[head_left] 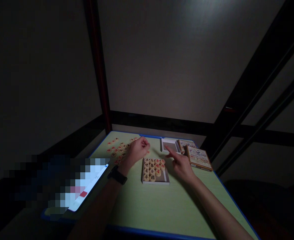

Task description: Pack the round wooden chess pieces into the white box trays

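My left hand (139, 148), with a dark watch at the wrist, is above the right side of a scatter of round Chinese chess pieces (120, 149). Its fingers are curled together, and whatever they may hold is hidden. In front of me lies a shallow box tray (166, 178) with rows of pieces (152, 166) in black and red characters; the tray's lower right part is bare. To the right of this tray, my right hand (181, 165) hovers with its index finger stretched out and apart from the thumb. I see nothing held in it.
A second open tray (170, 146) stands at the back, beside two printed box lids (199, 158) at the right. A lit tablet screen (87, 186), partly blurred out, is at the left edge of the green table (142, 206). Walls rise close behind the table.
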Demonstrator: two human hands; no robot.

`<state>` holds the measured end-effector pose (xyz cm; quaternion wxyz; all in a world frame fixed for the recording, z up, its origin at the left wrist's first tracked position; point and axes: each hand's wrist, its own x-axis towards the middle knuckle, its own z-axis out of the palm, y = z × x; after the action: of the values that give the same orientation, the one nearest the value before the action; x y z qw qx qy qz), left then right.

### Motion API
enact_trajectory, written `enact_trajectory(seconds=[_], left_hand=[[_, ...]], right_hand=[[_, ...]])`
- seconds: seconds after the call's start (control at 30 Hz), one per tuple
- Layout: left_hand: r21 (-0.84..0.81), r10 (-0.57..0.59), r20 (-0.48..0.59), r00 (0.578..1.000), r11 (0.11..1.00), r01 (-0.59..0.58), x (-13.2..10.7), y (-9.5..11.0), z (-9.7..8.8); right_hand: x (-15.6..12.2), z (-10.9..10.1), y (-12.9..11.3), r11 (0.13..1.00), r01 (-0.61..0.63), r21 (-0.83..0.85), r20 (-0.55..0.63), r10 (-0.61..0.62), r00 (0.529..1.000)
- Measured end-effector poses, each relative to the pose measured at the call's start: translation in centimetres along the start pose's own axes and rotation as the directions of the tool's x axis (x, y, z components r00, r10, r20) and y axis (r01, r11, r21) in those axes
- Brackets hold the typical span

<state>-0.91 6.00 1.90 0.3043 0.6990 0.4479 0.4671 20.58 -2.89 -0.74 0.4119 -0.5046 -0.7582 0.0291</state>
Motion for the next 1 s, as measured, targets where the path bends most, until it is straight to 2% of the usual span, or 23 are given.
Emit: enact_trajectory(seconds=[0.1,0.23,0.33,0.4,0.47,0.57,0.63,0.77,0.87,1.0], left_hand=[[0.133,-0.018,-0.066,0.998,0.991,0.026,0.5,0.1,-1.8],[0.286,-0.033,-0.088,0.996,0.957,0.057,0.8,1.2,-4.7],[0.401,-0.019,-0.081,0.997,0.915,0.05,0.0,2.0,-5.8],[0.44,0.002,-0.034,0.999,0.898,0.013,-1.2,2.3,-5.3],[0.468,0.039,0.004,0.999,0.883,-0.037,-2.7,2.3,-3.9],[0.53,0.197,-0.004,0.98,0.832,-0.165,-4.9,1.9,-1.4],[0.545,0.371,-0.018,0.928,0.782,-0.302,-5.9,1.5,-0.1],[0.469,0.669,-0.053,0.742,0.672,-0.573,-7.1,1.0,0.6],[0.373,0.779,-0.063,0.624,0.599,-0.709,-7.9,1.3,0.3],[0.284,0.838,-0.057,0.542,0.534,-0.796,-9.7,2.0,0.7]], right_hand=[[0.0,-0.3,0.3,0.998,-0.066,-0.003,0.039,0.066,0.997],[0.1,-1.0,0.4,0.992,-0.122,-0.046,-0.032,0.12,0.992],[0.2,-1.2,0.3,0.99,-0.134,-0.033,-0.055,0.132,0.99],[0.1,-0.9,0.3,0.99,-0.141,-0.012,-0.028,0.141,0.99],[0.0,-0.5,0.3,0.987,-0.161,-0.009,0.0,0.161,0.987],[0.0,0.0,0.6,0.977,-0.206,-0.054,-0.002,0.206,0.979],[0.4,0.0,0.7,0.975,-0.21,-0.078,0.0,0.21,0.978],[2.8,-0.3,0.6,0.98,-0.174,-0.098,0.043,0.179,0.983],[5.5,0.1,0.5,0.983,-0.135,-0.127,0.168,0.155,0.974],[8.3,2.1,0.6,0.979,-0.072,-0.188,0.427,0.148,0.892]])
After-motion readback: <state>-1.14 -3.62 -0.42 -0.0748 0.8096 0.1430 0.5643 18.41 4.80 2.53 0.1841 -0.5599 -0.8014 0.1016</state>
